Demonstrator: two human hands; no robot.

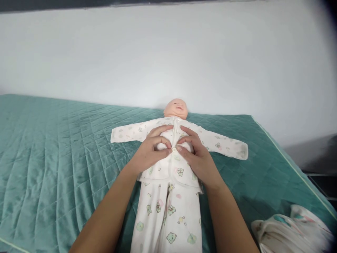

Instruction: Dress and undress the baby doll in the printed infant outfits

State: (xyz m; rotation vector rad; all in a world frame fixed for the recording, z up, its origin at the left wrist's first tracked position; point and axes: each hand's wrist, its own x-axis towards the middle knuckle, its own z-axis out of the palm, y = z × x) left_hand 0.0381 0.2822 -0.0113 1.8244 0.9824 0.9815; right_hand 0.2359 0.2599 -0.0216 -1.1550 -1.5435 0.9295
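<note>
A baby doll (176,108) lies on its back, dressed in a white printed jacket (158,168) and matching trousers (181,221). Both jacket sleeves stretch out to the sides. My left hand (154,144) pinches the jacket's front edge between thumb and forefinger, close to a small button (174,150) at mid-chest. From the other side my right hand (193,146) pinches the opposite edge, its thumb touching beside that button. The remaining fingers of both hands rest curled on the chest. Whether the button sits through its hole cannot be made out.
A green quilted cover (65,168) lies under the doll, with a pale piped edge on the right. White cloth with coloured print (292,230) is bunched at the lower right. A plain white wall (168,52) rises just behind the doll's head.
</note>
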